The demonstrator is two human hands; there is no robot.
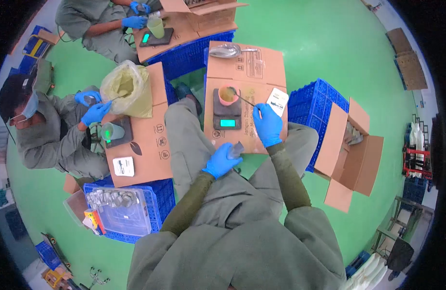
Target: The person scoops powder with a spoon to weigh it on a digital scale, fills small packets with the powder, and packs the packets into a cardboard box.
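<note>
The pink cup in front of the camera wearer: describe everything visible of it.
The pink cup is small, round and open-topped, with a smooth wall that looks like plastic. It stands upright on the dark scale, beyond the lit green display. Yellowish-brown contents show inside; their depth is unclear. A long-handled spoon, held by the right hand, has its head at the cup's right rim; whether they touch cannot be told. Neither of the wearer's hands touches the cup.

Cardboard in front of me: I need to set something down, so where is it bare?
Bare: the cardboard's far right, between scoop and white card, and the strip between scoop and cup. Crowded: right of the scale, under the spoon and right hand.
</note>
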